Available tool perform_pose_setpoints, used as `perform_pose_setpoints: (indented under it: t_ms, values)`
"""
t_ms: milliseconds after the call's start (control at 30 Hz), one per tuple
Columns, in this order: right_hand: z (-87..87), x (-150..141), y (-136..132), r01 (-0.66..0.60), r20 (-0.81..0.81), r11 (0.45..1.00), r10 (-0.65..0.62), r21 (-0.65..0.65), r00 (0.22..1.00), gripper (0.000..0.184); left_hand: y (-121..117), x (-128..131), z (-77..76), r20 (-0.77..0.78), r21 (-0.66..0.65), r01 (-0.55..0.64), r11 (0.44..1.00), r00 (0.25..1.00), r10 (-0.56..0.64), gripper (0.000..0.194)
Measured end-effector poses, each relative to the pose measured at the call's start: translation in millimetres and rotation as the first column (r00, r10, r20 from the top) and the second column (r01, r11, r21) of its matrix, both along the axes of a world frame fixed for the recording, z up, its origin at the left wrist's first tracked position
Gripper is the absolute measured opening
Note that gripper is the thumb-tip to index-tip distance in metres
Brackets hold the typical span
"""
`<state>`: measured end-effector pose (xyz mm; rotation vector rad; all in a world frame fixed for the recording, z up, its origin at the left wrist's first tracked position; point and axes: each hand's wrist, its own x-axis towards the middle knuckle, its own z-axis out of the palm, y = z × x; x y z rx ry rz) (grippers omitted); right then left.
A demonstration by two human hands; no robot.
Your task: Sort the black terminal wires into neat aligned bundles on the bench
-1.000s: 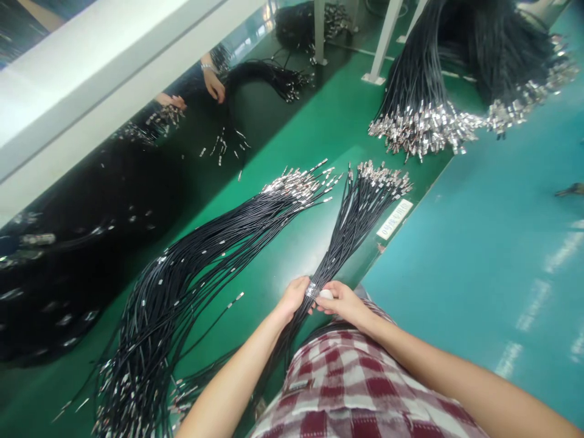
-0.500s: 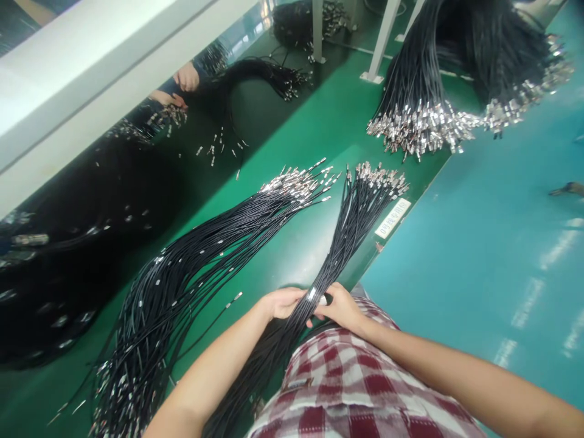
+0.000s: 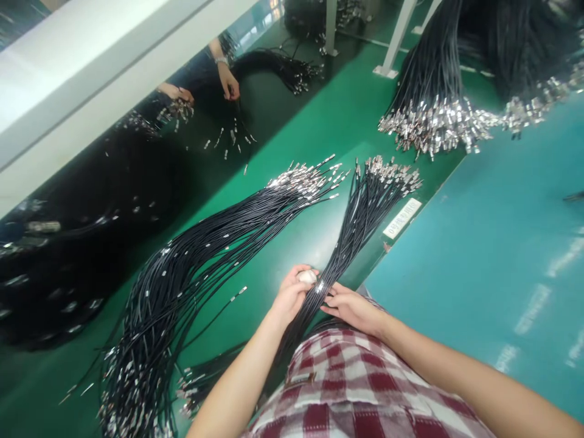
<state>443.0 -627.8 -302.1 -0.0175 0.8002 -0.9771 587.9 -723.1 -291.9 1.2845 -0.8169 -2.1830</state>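
My left hand [image 3: 291,295] is closed around a small white roll [image 3: 307,277], which looks like tape, at the left side of a bundle of thin black cables [image 3: 349,243]. A shiny band [image 3: 320,286] wraps the bundle between my hands. On the other side, my right hand [image 3: 353,309] has its fingers stretched apart, the tips against or just under the cables. Silver metal terminals [image 3: 395,173] fan out at the bundle's far end. Its near part passes behind my left forearm and is partly hidden.
A larger loose bundle of black cables [image 3: 182,261] lies to the left on the green tabletop [image 3: 274,243]. More cables [image 3: 438,73] hang at the far right over the edge. Another person's hand [image 3: 228,82] works beneath a white beam [image 3: 91,79]. A label [image 3: 402,219] marks the table edge.
The white roll has passed from my right hand, under the bundle, to my left hand. My right fingers have let go of it and spread. The other person's hand has moved right.
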Motion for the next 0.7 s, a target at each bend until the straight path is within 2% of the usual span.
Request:
perform_pose_setpoints:
  t_ms: [33, 67, 133, 200, 233, 267, 300, 367, 467, 500, 533, 567, 633, 700]
  values:
    - [1.7, -3.0, -0.5, -0.002, 0.009, 1.000, 0.001, 0.030, 1.000, 0.044, 1.9, -1.8, 3.6, 0.077, -0.128, 0.043, 0.991, 0.997, -0.033, 0.039]
    - [3.6, -6.0, -0.9, -0.003, 0.020, 0.997, 0.002, 0.071, 1.000, 0.038, 6.0, -4.1, 7.2, 0.174, -0.280, 0.098, 0.955, 0.984, -0.050, 0.037]
    - [7.6, -10.8, -1.6, -0.021, 0.051, 0.988, 0.013, 0.153, 0.999, 0.028, 21.4, -9.7, 14.2, 0.356, -0.551, 0.243, 0.798, 0.934, -0.038, 0.031]
    - [11.6, -12.6, -2.4, -0.051, 0.071, 0.982, 0.039, 0.180, 0.997, 0.038, 42.4, -13.9, 20.7, 0.465, -0.672, 0.386, 0.632, 0.884, -0.045, 0.032]
    - [13.2, -12.2, -3.0, -0.060, 0.059, 0.984, 0.051, 0.166, 0.997, 0.044, 52.5, -14.7, 23.5, 0.489, -0.684, 0.437, 0.584, 0.869, -0.077, 0.035]
    - [14.2, -10.9, -3.5, -0.059, 0.023, 0.987, 0.056, 0.148, 0.998, 0.047, 60.7, -14.3, 25.8, 0.495, -0.682, 0.464, 0.564, 0.862, -0.111, 0.036]
    - [14.7, -8.8, -4.1, -0.048, -0.035, 0.990, 0.053, 0.135, 0.998, 0.047, 65.8, -12.6, 27.2, 0.486, -0.672, 0.467, 0.574, 0.864, -0.133, 0.034]
    - [13.9, -3.8, -5.1, -0.037, -0.183, 0.990, 0.061, 0.134, 0.981, 0.043, 64.4, -7.1, 26.2, 0.448, -0.645, 0.390, 0.658, 0.890, -0.088, 0.022]
    - [10.4, -0.2, -4.6, -0.069, -0.355, 0.984, 0.123, 0.163, 0.927, 0.042, 37.7, -0.4, 13.8, 0.464, -0.551, 0.230, 0.803, 0.884, 0.065, 0.011]
    - [9.2, -1.3, -3.7, -0.094, -0.382, 0.981, 0.153, 0.169, 0.911, 0.042, 26.4, -0.6, 7.7, 0.495, -0.455, 0.229, 0.861, 0.869, 0.030, 0.014]
    - [8.3, -3.6, -2.3, -0.121, -0.396, 0.976, 0.185, 0.181, 0.899, 0.041, 16.2, -2.2, 1.3, 0.516, -0.310, 0.261, 0.914, 0.854, -0.069, 0.020]
    - [7.5, -6.8, -0.7, -0.148, -0.395, 0.970, 0.215, 0.195, 0.893, 0.039, 8.0, -5.1, -4.6, 0.504, -0.136, 0.304, 0.943, 0.840, -0.199, 0.028]
    - [6.1, -14.4, 2.7, -0.203, -0.359, 0.954, 0.273, 0.220, 0.893, 0.036, -1.0, -12.8, -13.7, 0.399, 0.135, 0.361, 0.923, 0.833, -0.384, 0.039]
    - [4.3, -20.1, 4.4, -0.228, -0.325, 0.944, 0.299, 0.240, 0.897, 0.036, -1.5, -19.9, -17.9, 0.326, 0.214, 0.369, 0.905, 0.846, -0.422, 0.039]
